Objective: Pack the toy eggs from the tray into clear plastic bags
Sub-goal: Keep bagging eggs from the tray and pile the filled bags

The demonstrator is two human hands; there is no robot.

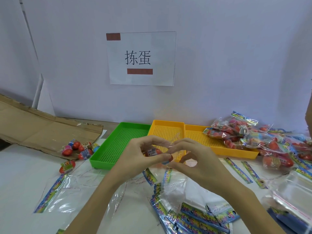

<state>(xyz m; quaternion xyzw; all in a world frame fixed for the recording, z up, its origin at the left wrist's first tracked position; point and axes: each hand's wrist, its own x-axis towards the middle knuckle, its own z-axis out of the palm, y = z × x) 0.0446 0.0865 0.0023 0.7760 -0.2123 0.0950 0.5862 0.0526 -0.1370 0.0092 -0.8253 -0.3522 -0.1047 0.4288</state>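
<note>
1. At the far left a flattened brown cardboard sheet [42,125] lies on the white table [20,191], with a cluster of loose red toy eggs in printed wrappers [79,148] at its near edge and one more just off it.
2. An empty green perforated plastic tray [118,144] sits next, touching a pair of yellow perforated trays [168,130].
3. The left hand [135,157] is raised over the trays, thumb and fingers curled round a red toy egg with a barcode label [152,152].
4. That egg lies roughly sideways, its long axis pointing toward the right hand, so the left hand is the one carrying it.
5. The right hand [194,161] pinches the mouth of a clear plastic bag [177,141], which is hard to make out; the opening seems to face the egg, touching or nearly so.
6. Likely the egg is about to slide rightward into the bag.
7. At the right, a heap of filled bags [244,137] spills over the farther yellow tray, and empty bags with blue printed headers [194,215] lie in front.
</note>
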